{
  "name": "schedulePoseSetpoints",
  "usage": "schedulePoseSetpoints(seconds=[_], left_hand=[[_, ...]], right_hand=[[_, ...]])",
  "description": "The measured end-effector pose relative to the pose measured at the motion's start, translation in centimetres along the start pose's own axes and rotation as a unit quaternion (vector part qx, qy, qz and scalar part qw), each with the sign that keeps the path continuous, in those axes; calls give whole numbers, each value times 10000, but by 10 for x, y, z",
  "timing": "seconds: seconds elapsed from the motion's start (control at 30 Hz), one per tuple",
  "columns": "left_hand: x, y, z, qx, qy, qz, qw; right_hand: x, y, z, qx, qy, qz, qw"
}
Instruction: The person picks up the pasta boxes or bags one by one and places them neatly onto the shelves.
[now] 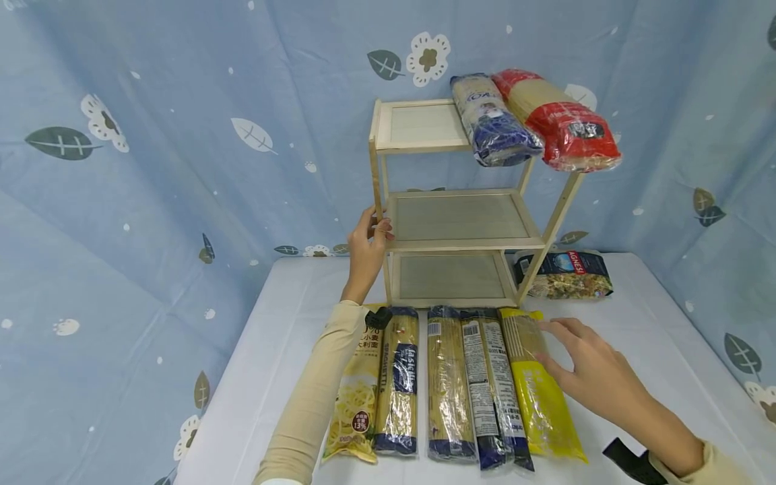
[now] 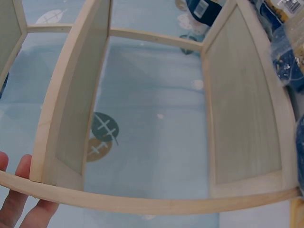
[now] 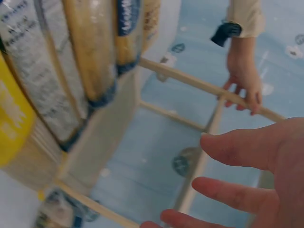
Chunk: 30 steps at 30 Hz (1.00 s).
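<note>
My left hand (image 1: 368, 236) grips the left front post of a wooden three-tier shelf (image 1: 465, 244) at the middle tier. In the left wrist view, its fingers (image 2: 21, 173) pass behind the post. My right hand (image 1: 585, 360) hovers with spread fingers over the upper part of a yellow pasta packet (image 1: 542, 404), holding nothing. In the right wrist view, the right thumb and fingers (image 3: 232, 192) are apart, with the shelf beyond them. On the top tier lie a blue-ended noodle packet (image 1: 494, 121) and a red-ended noodle packet (image 1: 560, 121), both jutting over its front edge.
Before the shelf lie a yellow noodle packet (image 1: 354, 397), a spaghetti packet (image 1: 397, 384), a clear blue-ended packet (image 1: 450, 384) and a dark packet with white labels (image 1: 494, 391). A dark Agnesi packet (image 1: 570, 275) lies at the shelf's right. A patterned blue curtain (image 1: 182, 168) hangs behind.
</note>
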<state>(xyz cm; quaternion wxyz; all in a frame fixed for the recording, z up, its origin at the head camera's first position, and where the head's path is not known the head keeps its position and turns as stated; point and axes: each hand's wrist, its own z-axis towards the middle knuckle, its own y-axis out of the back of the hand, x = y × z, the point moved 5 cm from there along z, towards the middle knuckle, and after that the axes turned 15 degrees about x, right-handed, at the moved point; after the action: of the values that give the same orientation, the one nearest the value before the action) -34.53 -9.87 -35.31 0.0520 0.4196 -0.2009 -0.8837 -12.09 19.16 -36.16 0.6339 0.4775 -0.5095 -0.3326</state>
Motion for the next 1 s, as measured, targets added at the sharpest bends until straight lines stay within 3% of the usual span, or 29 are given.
schedulePoseSetpoints(seconds=[0.43, 0.67, 1.0], left_hand=[[0, 0, 0, -18, 39, -39, 10000], [1, -1, -1, -3, 47, -5, 10000], [1, -1, 1, -21, 16, -66, 10000]], right_hand=[[-33, -63, -13, 684, -858, 417, 9931], [-44, -94, -23, 886, -1114, 690, 9874], [-57, -144, -36, 1668, -1885, 979, 9628]])
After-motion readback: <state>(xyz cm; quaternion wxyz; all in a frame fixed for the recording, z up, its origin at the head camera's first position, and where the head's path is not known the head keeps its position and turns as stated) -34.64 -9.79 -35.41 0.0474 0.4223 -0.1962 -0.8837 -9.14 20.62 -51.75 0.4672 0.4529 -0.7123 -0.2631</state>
